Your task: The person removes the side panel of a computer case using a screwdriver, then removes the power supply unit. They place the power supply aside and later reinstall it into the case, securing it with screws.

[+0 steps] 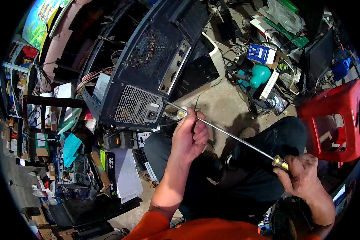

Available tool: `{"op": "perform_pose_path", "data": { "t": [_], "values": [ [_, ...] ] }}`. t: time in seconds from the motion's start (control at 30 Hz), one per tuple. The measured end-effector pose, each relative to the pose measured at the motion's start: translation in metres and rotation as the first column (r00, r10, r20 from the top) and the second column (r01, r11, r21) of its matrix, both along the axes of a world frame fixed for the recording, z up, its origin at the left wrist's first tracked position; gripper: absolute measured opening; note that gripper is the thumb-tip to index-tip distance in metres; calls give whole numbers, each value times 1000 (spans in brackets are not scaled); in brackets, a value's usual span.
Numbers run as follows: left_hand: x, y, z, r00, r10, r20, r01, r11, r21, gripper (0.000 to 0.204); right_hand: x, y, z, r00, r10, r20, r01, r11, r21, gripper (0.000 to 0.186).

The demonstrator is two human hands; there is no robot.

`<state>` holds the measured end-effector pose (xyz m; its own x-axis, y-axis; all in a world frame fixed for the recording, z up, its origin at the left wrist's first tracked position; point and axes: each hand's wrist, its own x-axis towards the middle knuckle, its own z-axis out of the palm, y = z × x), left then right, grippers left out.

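Observation:
A long screwdriver (240, 140) slants across the view, its thin metal shaft running from a computer case (122, 76) down to a yellow handle. My right hand (302, 174) is wrapped round that handle. Farther up, the thumb and fingers of my left hand (191, 134) close about the shaft, not far from its tip. The tip meets the dark back panel beside the power supply (136, 106), which has a mesh grille and a socket. Whether it sits in a screw is too small to tell. The case stands tilted before my knees.
A red plastic stool (330, 100) stands at the right. Beyond my legs lie a teal rounded object (260, 76), a blue box (261, 53), cables and circuit boards. At the left are boxes, a white panel (127, 174) and shelves. Loose wires (93, 78) hang from the case's open side.

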<state>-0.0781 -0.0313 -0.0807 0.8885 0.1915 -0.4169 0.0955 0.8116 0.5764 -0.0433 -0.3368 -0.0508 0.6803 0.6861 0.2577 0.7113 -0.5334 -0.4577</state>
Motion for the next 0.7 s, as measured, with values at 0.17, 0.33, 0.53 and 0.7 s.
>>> {"op": "perform_pose_path", "data": {
  "t": [0.17,0.33,0.53,0.7],
  "values": [
    [1,0,1,1000,5,-14,-5,1000,8,33,6,0,3,991,13,-136,-3,997,74,24],
    [-6,-7,-1,987,136,-88,-127,987,100,26,5,1,15,765,-134,-630,195,980,27,22],
    [-52,25,-35,989,150,-21,-147,984,100,27,1,-12,18,961,-113,-254,139,987,84,24],
    [-62,33,-9,964,267,-17,-250,920,302,15,-29,-35,1,841,-107,-531,211,968,139,27]
  ]
}}
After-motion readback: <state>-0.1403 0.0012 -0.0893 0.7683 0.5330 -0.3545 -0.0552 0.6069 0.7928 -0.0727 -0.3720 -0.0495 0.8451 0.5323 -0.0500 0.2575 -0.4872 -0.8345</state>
